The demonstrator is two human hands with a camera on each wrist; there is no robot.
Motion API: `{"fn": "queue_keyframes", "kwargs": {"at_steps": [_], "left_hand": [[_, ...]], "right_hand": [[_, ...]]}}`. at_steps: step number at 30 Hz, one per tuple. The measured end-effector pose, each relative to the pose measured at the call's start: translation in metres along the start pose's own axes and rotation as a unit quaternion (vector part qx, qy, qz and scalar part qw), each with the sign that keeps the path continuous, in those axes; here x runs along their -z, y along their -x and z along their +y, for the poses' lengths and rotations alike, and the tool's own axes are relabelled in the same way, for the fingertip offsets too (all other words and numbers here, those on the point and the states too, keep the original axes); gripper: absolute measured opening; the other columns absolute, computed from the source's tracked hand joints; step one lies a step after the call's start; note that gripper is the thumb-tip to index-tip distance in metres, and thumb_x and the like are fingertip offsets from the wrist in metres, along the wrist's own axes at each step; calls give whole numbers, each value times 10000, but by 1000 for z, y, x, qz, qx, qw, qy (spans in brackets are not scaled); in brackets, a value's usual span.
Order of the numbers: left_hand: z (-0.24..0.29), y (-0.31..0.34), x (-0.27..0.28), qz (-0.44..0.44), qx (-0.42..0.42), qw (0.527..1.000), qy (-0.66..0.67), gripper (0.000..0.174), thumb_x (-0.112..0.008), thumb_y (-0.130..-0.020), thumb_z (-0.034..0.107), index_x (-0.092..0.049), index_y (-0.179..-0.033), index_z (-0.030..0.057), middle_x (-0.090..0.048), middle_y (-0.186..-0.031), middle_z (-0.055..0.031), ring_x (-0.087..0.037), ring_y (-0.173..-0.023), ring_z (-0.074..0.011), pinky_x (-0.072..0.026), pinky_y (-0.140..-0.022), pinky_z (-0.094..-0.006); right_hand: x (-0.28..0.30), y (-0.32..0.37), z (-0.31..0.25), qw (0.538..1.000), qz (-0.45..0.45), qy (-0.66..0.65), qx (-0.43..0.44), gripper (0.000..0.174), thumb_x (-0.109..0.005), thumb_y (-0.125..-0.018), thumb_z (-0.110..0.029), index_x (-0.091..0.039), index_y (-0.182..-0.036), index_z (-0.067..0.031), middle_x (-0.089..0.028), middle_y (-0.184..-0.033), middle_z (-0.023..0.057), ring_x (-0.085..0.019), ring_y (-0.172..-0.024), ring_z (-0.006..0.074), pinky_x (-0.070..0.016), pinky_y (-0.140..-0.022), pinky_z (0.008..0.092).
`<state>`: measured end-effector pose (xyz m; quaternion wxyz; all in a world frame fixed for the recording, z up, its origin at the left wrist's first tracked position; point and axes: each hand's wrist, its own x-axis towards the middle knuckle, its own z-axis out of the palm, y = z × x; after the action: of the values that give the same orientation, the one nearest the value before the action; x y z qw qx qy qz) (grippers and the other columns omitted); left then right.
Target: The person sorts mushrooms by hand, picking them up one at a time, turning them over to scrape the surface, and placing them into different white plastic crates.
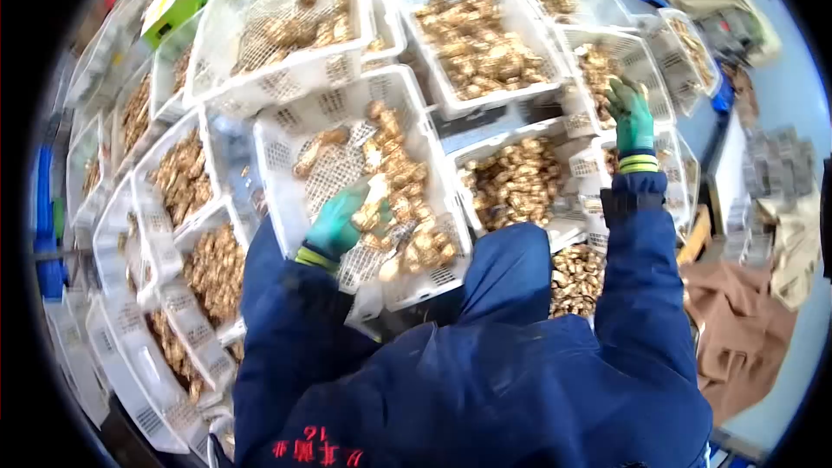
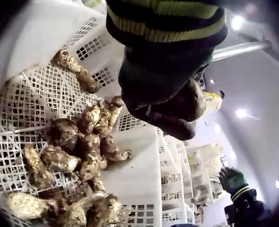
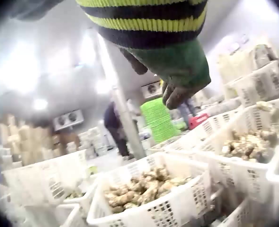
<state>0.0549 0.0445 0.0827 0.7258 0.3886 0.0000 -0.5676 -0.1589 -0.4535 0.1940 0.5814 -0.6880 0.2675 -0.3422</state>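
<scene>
My left hand [image 1: 338, 218], in a green glove, grips a pale-stemmed mushroom [image 1: 373, 201] over the white mesh crate [image 1: 270, 178] at my knees. In the left wrist view the dark gloved hand [image 2: 151, 85] has its fingers curled round that mushroom [image 2: 194, 98]. Loose brown mushrooms [image 2: 89, 146] lie on the crate's mesh floor. Out to the right, my right hand [image 1: 633, 117] is stretched over a crate of mushrooms [image 1: 596, 65], fingers apart. The right wrist view shows this hand [image 3: 177, 68] with loosely bent fingers, above mushroom crates, holding nothing visible.
Filled crates surround me: one ahead [image 1: 446, 91], another between the arms [image 1: 511, 178], and several stacked on the left [image 1: 186, 234]. A raised crate [image 1: 208, 52] stands behind the working one. Brown cloth [image 1: 737, 329] lies at right. A metal pole [image 3: 123, 104] and another person [image 3: 115, 127] are beyond.
</scene>
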Motion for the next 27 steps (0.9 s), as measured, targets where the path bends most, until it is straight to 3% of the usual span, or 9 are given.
{"fn": "queue_keyframes", "kwargs": {"at_steps": [3,4,9,13,15,16,19,23,27], "left_hand": [[-7,-6,13,-88,-4,995,54,456,-462,-964,336,-430,-1304,33,-591,-1140,-217,-643,-916,-328,-553,-724,-413],[-3,-8,14,-85,20,995,43,473,-433,-972,364,-415,-1314,37,-594,-1134,-208,-646,-903,-311,-554,-710,-387],[-4,0,15,-25,-67,997,-26,677,-306,-925,601,-457,-1275,42,-633,-1012,-120,-635,-745,-225,-546,-637,-331],[14,9,19,-57,101,993,16,889,-312,-780,815,-541,-1175,52,-659,-850,-111,-614,-593,-240,-539,-513,-382],[24,8,24,30,147,987,-59,786,-383,-826,736,-579,-1081,19,-659,-896,-184,-664,-706,-310,-563,-551,-405],[31,2,34,-150,202,947,198,762,-406,-849,691,-556,-1112,-7,-647,-947,-207,-666,-759,-328,-568,-594,-407],[40,6,46,225,-48,971,-70,556,-474,-938,431,-470,-1238,-37,-601,-1075,-221,-639,-903,-318,-559,-728,-357],[38,-1,119,219,-188,956,41,344,-477,-932,221,-534,-1196,8,-548,-1223,-193,-592,-1053,-296,-520,-841,-360],[77,-19,86,362,-237,877,-206,357,-567,-870,164,-544,-1203,39,-591,-963,-117,-594,-875,-206,-503,-724,-292]], "right_hand": [[-148,66,-11,819,-276,382,327,515,-545,-823,8,-443,-1326,-17,-516,-1298,130,-575,-1065,211,-458,-944,321],[-200,103,-26,910,-341,171,166,601,-566,-797,-21,-412,-1375,-78,-471,-1353,127,-525,-1149,247,-425,-997,361],[-318,180,-20,769,-473,306,301,655,-621,-722,-98,-440,-1351,-122,-507,-1265,151,-468,-1166,358,-404,-958,433],[-322,187,2,838,-493,216,88,579,-660,-751,-147,-490,-1300,-75,-593,-1009,128,-593,-844,243,-479,-725,346],[-321,188,23,841,-460,103,-267,363,-619,-820,-106,-570,-1170,-26,-601,-835,37,-531,-621,86,-462,-594,253],[-317,187,20,847,-436,13,-304,314,-603,-835,-106,-585,-1134,-12,-620,-840,57,-557,-636,104,-473,-597,258],[-300,185,-6,804,-379,-196,-414,309,-615,-862,-181,-580,-1087,28,-662,-906,141,-610,-692,152,-484,-542,228],[-284,180,-3,768,-341,-264,-473,352,-603,-873,-158,-547,-1159,41,-632,-908,140,-571,-675,145,-465,-543,227],[-266,173,2,811,-307,-243,-434,342,-580,-892,-143,-517,-1160,60,-619,-923,158,-576,-699,161,-477,-588,251]]}}
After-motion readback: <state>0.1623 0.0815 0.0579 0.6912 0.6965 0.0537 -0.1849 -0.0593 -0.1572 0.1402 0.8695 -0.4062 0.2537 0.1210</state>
